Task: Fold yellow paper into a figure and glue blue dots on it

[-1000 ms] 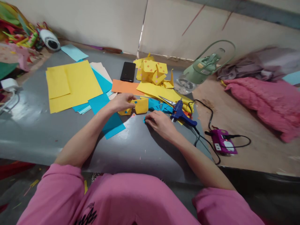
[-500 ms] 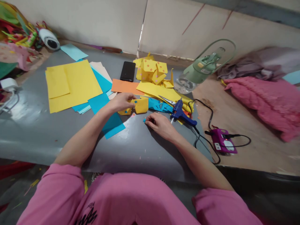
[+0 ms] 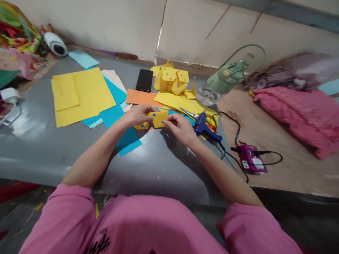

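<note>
My left hand (image 3: 141, 115) grips a folded yellow paper piece (image 3: 159, 120) that carries small blue diamonds. At the right part of this piece, the fingertips of my right hand (image 3: 178, 127) are pinched on a tiny blue paper bit (image 3: 163, 122), which appears to touch the yellow surface. Another small blue bit (image 3: 162, 135) lies on the table below. Just right of my right hand rests a blue glue gun (image 3: 203, 127), with scissors (image 3: 188, 113) behind it. Blue paper scraps (image 3: 172, 112) are partly hidden by my right hand.
Yellow sheets (image 3: 90, 95) and a blue sheet (image 3: 128, 141) lie to the left. Behind are a black phone (image 3: 144, 80), spotted yellow paper pieces (image 3: 172, 77) and a green bottle (image 3: 225, 79). The glue gun's cord runs toward a purple power box (image 3: 251, 158) at right.
My right hand has lifted from the table and moved up to the yellow paper piece with a tiny blue bit. My left hand has stayed in place on the piece.
</note>
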`<state>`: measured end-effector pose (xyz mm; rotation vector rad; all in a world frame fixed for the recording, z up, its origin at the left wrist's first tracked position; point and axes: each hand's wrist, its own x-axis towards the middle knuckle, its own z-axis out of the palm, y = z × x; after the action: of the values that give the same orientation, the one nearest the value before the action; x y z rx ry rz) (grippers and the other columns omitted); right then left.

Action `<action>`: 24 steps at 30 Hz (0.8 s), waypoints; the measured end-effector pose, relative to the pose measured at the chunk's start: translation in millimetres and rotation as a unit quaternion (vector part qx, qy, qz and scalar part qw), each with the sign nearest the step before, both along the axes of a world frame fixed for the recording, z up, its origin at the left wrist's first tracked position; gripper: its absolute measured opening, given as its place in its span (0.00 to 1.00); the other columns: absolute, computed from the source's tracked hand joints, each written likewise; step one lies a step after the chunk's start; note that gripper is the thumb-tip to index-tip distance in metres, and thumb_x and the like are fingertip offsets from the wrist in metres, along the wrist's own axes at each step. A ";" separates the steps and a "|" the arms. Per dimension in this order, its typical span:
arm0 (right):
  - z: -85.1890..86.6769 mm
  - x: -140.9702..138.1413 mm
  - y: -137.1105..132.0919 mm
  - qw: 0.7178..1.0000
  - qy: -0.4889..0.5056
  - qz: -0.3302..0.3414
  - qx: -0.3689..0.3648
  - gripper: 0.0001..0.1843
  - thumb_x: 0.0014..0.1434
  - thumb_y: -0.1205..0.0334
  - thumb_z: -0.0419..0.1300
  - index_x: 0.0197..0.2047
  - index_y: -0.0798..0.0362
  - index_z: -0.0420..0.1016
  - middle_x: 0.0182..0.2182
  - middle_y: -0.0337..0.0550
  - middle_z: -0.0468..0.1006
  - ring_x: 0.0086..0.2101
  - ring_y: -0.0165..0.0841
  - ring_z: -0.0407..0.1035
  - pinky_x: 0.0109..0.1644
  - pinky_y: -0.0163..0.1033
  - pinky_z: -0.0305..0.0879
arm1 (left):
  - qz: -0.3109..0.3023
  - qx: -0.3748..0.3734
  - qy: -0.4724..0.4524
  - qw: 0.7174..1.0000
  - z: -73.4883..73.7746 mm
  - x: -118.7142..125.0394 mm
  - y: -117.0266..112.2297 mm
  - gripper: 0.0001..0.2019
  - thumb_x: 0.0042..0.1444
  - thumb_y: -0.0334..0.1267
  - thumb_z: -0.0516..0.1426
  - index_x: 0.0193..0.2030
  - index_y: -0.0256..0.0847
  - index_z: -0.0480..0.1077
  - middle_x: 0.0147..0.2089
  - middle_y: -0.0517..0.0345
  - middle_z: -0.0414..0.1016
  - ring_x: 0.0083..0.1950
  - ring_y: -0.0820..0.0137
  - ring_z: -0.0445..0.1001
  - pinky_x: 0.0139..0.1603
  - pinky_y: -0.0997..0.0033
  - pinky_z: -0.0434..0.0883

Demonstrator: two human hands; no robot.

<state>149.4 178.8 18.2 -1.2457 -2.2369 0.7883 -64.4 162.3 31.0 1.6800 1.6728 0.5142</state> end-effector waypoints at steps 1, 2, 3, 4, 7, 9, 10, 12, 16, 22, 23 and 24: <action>0.3 -5.3 2.3 1.000 0.004 -0.007 0.010 0.07 0.61 0.58 0.59 0.33 0.51 0.72 0.34 0.42 0.77 0.34 0.34 0.67 0.41 0.40 0.61 | -0.003 0.000 -0.005 1.000 -0.1 -0.1 0.2 0.16 0.55 0.36 0.59 0.51 0.40 0.76 0.49 0.55 0.81 0.47 0.65 0.79 0.40 0.73 0.68; 0.6 -10.0 4.1 1.000 0.008 -0.012 0.017 0.06 0.61 0.59 0.60 0.33 0.51 0.72 0.34 0.42 0.77 0.35 0.35 0.67 0.42 0.41 0.61 | -0.005 0.000 -0.010 1.000 -0.2 -0.2 0.4 0.16 0.55 0.35 0.59 0.51 0.39 0.76 0.49 0.55 0.81 0.47 0.65 0.79 0.40 0.73 0.68; 0.8 -14.0 5.1 1.000 0.010 -0.016 0.022 0.06 0.60 0.59 0.60 0.33 0.51 0.72 0.34 0.42 0.77 0.35 0.35 0.68 0.43 0.41 0.61 | -0.006 0.000 -0.016 1.000 -0.3 -0.2 0.5 0.16 0.55 0.35 0.59 0.51 0.39 0.76 0.49 0.55 0.81 0.47 0.65 0.79 0.40 0.74 0.68; 0.8 -17.2 5.3 0.999 0.011 -0.019 0.026 0.06 0.60 0.59 0.60 0.32 0.51 0.72 0.33 0.42 0.76 0.35 0.35 0.68 0.42 0.41 0.61 | -0.005 0.001 -0.022 1.000 -0.5 -0.2 0.6 0.16 0.54 0.34 0.59 0.50 0.39 0.76 0.49 0.55 0.82 0.48 0.65 0.79 0.40 0.74 0.68; -0.1 -22.1 3.1 0.999 0.012 -0.025 0.026 0.06 0.59 0.60 0.60 0.31 0.51 0.72 0.30 0.40 0.75 0.33 0.34 0.67 0.41 0.41 0.60 | 0.007 0.003 -0.037 0.999 -1.4 0.1 0.5 0.15 0.53 0.33 0.60 0.49 0.38 0.76 0.47 0.56 0.82 0.46 0.66 0.79 0.40 0.74 0.68; -1.5 -23.2 1.1 0.999 0.014 -0.031 0.025 0.07 0.59 0.60 0.60 0.30 0.51 0.71 0.30 0.40 0.75 0.33 0.34 0.67 0.40 0.41 0.60 | 0.013 0.007 -0.045 0.999 -2.1 0.4 0.3 0.15 0.53 0.34 0.60 0.48 0.39 0.76 0.47 0.57 0.82 0.46 0.66 0.79 0.39 0.73 0.68; -2.3 -23.6 0.4 0.999 0.016 -0.033 0.023 0.07 0.59 0.60 0.59 0.30 0.51 0.71 0.30 0.40 0.75 0.32 0.34 0.67 0.40 0.40 0.60 | 0.016 0.009 -0.048 0.999 -2.3 0.6 0.2 0.15 0.53 0.34 0.60 0.48 0.39 0.76 0.47 0.58 0.82 0.46 0.66 0.79 0.39 0.73 0.68; -3.8 -24.6 -0.1 0.999 0.019 -0.039 0.021 0.07 0.59 0.59 0.59 0.30 0.51 0.70 0.30 0.40 0.75 0.32 0.34 0.67 0.40 0.40 0.60 | 0.018 0.010 -0.056 0.998 -2.9 0.7 0.1 0.14 0.53 0.33 0.60 0.48 0.38 0.76 0.47 0.57 0.82 0.47 0.65 0.79 0.40 0.73 0.68; -6.4 -26.3 0.7 0.998 0.027 -0.049 0.016 0.08 0.59 0.58 0.58 0.30 0.51 0.69 0.30 0.40 0.76 0.32 0.33 0.67 0.39 0.40 0.60 | 0.015 0.004 -0.075 0.997 -3.7 0.3 0.1 0.15 0.53 0.33 0.60 0.48 0.38 0.75 0.48 0.56 0.82 0.48 0.65 0.79 0.41 0.73 0.69; -9.8 -26.8 0.6 0.998 0.030 -0.052 0.016 0.08 0.60 0.57 0.57 0.30 0.50 0.68 0.29 0.39 0.75 0.31 0.33 0.67 0.38 0.40 0.60 | 0.006 0.010 -0.075 0.997 -4.3 -0.2 1.1 0.15 0.53 0.35 0.59 0.48 0.38 0.75 0.48 0.55 0.82 0.49 0.64 0.79 0.42 0.72 0.70; -10.0 -26.7 0.6 0.998 0.031 -0.051 0.017 0.08 0.60 0.57 0.57 0.30 0.50 0.68 0.29 0.39 0.75 0.31 0.33 0.67 0.38 0.40 0.60 | 0.006 0.010 -0.075 0.997 -4.5 -0.2 1.3 0.15 0.53 0.35 0.59 0.48 0.38 0.75 0.48 0.55 0.82 0.49 0.64 0.79 0.41 0.73 0.70; -9.9 -26.5 0.6 0.998 0.032 -0.050 0.020 0.08 0.60 0.57 0.57 0.30 0.50 0.68 0.29 0.39 0.75 0.31 0.33 0.67 0.39 0.40 0.60 | 0.007 0.010 -0.076 0.997 -4.7 0.0 1.6 0.15 0.53 0.35 0.59 0.48 0.38 0.75 0.48 0.55 0.82 0.48 0.64 0.79 0.41 0.73 0.70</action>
<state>122.9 179.4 8.3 -1.2838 -2.1119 0.7327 -64.4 163.9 26.3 1.6029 1.5756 0.6499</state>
